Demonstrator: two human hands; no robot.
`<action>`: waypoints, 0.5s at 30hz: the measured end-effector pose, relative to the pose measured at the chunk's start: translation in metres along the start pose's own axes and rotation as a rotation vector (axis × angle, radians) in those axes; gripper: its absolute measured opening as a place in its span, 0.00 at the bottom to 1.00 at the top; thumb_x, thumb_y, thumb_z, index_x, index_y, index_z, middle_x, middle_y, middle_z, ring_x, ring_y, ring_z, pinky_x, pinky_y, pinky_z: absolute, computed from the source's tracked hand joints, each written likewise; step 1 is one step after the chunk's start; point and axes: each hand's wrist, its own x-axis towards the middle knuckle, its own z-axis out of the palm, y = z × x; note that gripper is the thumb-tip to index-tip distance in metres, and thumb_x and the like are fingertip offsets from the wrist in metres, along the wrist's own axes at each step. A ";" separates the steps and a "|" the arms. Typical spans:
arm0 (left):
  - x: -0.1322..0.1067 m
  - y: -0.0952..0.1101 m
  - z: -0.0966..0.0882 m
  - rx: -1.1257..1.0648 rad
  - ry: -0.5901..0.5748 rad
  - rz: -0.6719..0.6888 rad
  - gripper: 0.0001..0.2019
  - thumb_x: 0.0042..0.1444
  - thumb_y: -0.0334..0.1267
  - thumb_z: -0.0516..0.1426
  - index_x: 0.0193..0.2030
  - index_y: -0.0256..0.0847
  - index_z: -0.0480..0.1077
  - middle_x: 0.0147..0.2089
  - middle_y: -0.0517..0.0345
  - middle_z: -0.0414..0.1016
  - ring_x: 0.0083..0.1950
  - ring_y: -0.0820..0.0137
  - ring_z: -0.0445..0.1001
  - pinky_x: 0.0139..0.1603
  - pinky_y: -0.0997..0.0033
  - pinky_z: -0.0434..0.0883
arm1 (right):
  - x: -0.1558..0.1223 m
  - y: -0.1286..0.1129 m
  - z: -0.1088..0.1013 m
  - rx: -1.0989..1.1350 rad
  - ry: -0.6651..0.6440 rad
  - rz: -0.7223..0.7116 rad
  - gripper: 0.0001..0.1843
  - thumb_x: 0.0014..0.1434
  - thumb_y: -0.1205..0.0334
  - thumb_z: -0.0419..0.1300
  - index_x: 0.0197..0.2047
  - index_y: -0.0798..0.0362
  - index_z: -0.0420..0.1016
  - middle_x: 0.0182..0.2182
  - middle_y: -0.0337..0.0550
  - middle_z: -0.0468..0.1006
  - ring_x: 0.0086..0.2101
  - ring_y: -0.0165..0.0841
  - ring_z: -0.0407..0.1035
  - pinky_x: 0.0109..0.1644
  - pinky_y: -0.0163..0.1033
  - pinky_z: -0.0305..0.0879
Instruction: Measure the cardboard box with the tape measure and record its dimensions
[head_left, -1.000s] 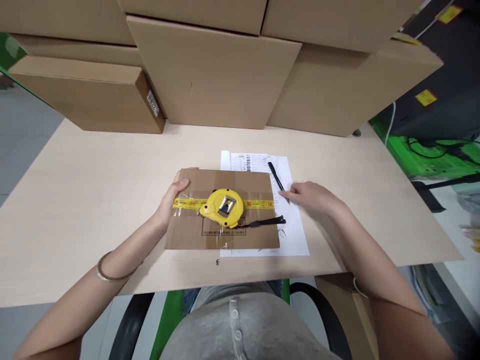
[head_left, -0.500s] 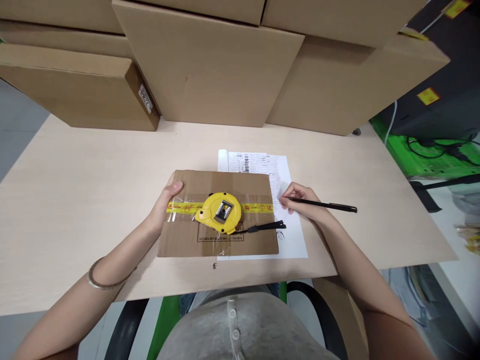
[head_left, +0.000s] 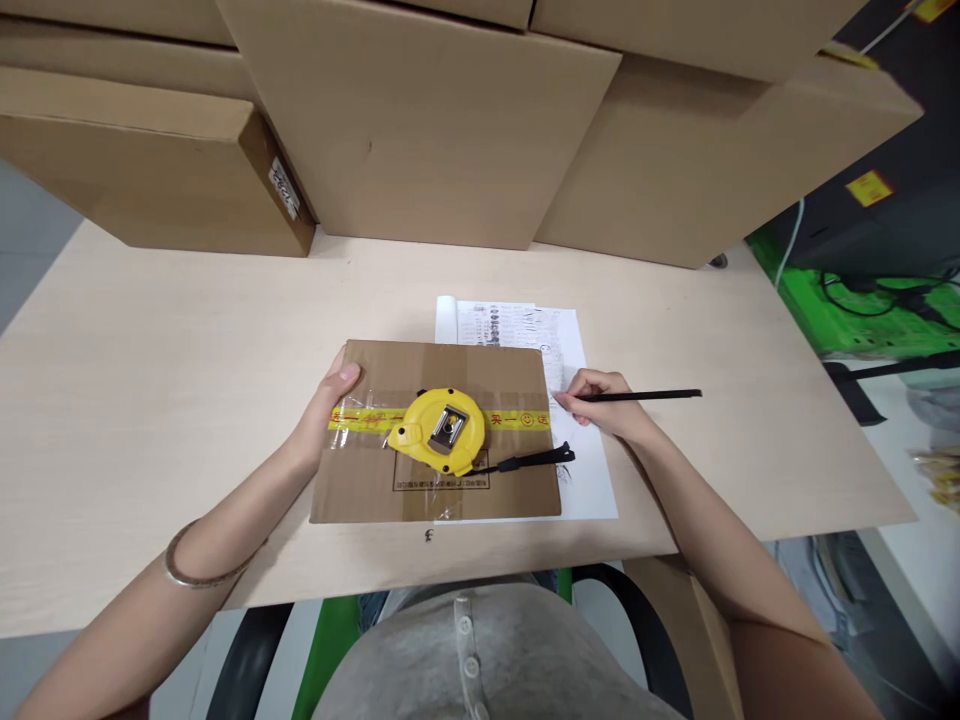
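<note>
My left hand (head_left: 327, 402) grips the left edge of a small cardboard box (head_left: 480, 500), thumb on top and the other fingers out of sight behind it. Yellow printed tape (head_left: 517, 420) crosses the box top. On it lies a yellow tape measure (head_left: 427, 432) with a metal clip and a black wrist strap (head_left: 534, 460). Under the box is a printed paper sheet (head_left: 585, 480), partly covered. Between the fingers of my right hand (head_left: 604, 400) is a black pen (head_left: 652, 396), its rear end pointing right; the hand rests at the sheet's right side.
Large cardboard boxes (head_left: 427, 140) stand stacked along the table's back edge, with a flatter labelled box (head_left: 150, 180) at the left. On the right are a green crate (head_left: 862, 310) with black cables and a dark grey case (head_left: 847, 220). Chair armrests flank my body.
The pen has tilted to lie more level, its rear end rising slightly. The box with the tape measure looks slightly nearer to me. My left hand keeps its grip.
</note>
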 end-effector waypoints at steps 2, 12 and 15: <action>0.000 0.001 0.001 -0.004 0.003 -0.007 0.21 0.51 0.46 0.62 0.51 0.40 0.76 0.43 0.48 0.84 0.44 0.51 0.83 0.41 0.58 0.82 | 0.000 0.000 0.000 -0.002 -0.011 -0.007 0.23 0.52 0.46 0.72 0.21 0.51 0.68 0.13 0.36 0.70 0.15 0.25 0.60 0.20 0.33 0.55; -0.003 0.003 0.003 -0.047 0.059 -0.069 0.22 0.52 0.45 0.62 0.53 0.39 0.75 0.42 0.48 0.84 0.46 0.51 0.84 0.44 0.58 0.82 | 0.000 0.001 0.002 -0.013 0.007 -0.016 0.24 0.52 0.45 0.72 0.21 0.51 0.67 0.13 0.36 0.70 0.15 0.25 0.60 0.21 0.33 0.54; -0.002 0.002 0.002 -0.061 0.062 -0.068 0.22 0.52 0.45 0.63 0.53 0.39 0.75 0.42 0.48 0.84 0.46 0.50 0.84 0.44 0.58 0.82 | 0.000 0.000 0.001 -0.016 0.010 -0.018 0.24 0.52 0.46 0.72 0.21 0.51 0.66 0.12 0.35 0.69 0.15 0.25 0.59 0.21 0.33 0.53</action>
